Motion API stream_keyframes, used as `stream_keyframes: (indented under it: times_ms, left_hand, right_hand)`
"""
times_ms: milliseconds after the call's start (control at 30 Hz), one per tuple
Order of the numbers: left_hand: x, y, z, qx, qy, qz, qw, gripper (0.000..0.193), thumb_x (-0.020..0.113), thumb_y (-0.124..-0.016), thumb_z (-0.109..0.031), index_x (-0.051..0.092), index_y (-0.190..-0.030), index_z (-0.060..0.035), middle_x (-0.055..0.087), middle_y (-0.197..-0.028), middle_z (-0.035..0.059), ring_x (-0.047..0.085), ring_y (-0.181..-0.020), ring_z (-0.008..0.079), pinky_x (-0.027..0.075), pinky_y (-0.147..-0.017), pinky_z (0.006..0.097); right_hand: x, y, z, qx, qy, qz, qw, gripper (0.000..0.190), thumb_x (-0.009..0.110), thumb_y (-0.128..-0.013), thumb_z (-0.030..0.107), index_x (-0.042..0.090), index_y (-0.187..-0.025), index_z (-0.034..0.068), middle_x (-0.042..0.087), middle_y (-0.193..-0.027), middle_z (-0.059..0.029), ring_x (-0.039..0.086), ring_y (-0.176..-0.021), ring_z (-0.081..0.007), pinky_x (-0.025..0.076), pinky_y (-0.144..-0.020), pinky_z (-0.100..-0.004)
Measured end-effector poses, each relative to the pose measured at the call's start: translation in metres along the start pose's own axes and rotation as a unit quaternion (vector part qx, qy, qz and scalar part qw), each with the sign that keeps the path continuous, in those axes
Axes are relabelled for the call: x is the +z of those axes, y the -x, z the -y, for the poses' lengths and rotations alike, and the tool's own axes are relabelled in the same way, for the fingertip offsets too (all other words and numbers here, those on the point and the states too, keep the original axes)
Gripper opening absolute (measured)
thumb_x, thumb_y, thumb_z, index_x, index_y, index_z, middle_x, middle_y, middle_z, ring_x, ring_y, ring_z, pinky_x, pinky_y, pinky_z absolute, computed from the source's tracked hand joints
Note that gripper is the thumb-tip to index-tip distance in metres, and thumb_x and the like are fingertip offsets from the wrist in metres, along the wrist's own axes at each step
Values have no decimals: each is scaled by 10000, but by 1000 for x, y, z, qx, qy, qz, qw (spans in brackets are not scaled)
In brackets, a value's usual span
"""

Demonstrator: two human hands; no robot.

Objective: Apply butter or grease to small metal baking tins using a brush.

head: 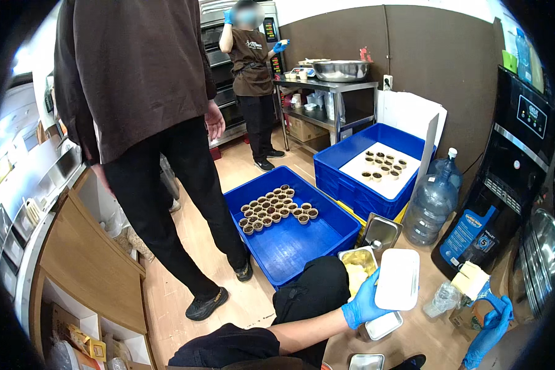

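My left hand (366,300), in a blue glove, grips a white rectangular container (397,279) by its near left edge. At the lower right my right hand (494,319), also gloved in blue, holds a blue-handled tool (490,296) with a pale yellow block (471,280) at its end; whether it is a brush or a spatula I cannot tell. A metal pan of yellow, butter-like pieces (358,268) sits behind my left hand. Small cups with dark filling (267,210) stand in a blue plastic crate (286,259) before me.
A second blue crate (351,189) holds more cups on a white sheet. Water bottles (430,208) and a black water dispenser (495,185) stand at right. One person (138,69) stands close at left; another (252,69) is beside a steel table (323,85). A steel lid (380,233) leans near the crates.
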State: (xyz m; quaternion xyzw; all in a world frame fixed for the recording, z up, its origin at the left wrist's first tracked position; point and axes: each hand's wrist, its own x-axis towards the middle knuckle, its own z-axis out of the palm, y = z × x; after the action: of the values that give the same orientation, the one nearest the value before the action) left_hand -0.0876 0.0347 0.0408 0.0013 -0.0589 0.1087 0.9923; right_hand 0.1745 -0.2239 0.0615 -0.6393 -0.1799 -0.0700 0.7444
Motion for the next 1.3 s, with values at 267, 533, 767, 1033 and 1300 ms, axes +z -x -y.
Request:
stream_keyframes:
  times_ms: [267,533,767,1033,1300]
  left_hand:
    - [-18,-33,-44,120,-223,-16,967,500,414,-1030,-408,437,-1428,-105,530,-1390,102,552,-1242,268,439,-1070,455]
    - [-22,-33,-54,38,-223,-88,970,599,346,-1031,-508,368,-1470,-101,517,-1392,128,550,-1240,262,462,-1051,448]
    - [-22,-25,-53,48,-327,-163,930,625,321,-1025,-549,348,-1494,-136,483,-1427,146,540,-1255,295,478,-1040,461]
    - [-25,-18,-31,-15,-274,-164,948,533,412,-1041,-420,385,-1448,-77,545,-1349,164,609,-1174,279,553,-961,400]
    - [-36,-24,-40,-5,-301,-156,941,540,389,-1045,-443,417,-1426,-61,566,-1327,139,619,-1147,229,552,-944,360]
  right_hand:
    - [65,57,59,-81,-27,209,974,289,493,-1017,202,607,-1165,-19,651,-830,-94,532,-620,-100,419,-544,-238]
    - [128,66,91,-344,153,417,828,354,690,-820,90,663,-1168,34,628,-792,-108,582,-661,-263,480,-607,-346]
    - [138,73,81,-293,89,515,801,362,702,-827,108,668,-1182,45,655,-819,-118,592,-668,-274,495,-616,-356]
    - [124,58,70,20,12,454,891,295,627,-918,89,638,-1177,-51,709,-1049,-141,669,-832,-149,550,-772,-269]
    - [133,72,76,-432,226,456,745,359,728,-765,128,662,-1104,33,548,-761,-74,550,-675,-224,456,-595,-343]
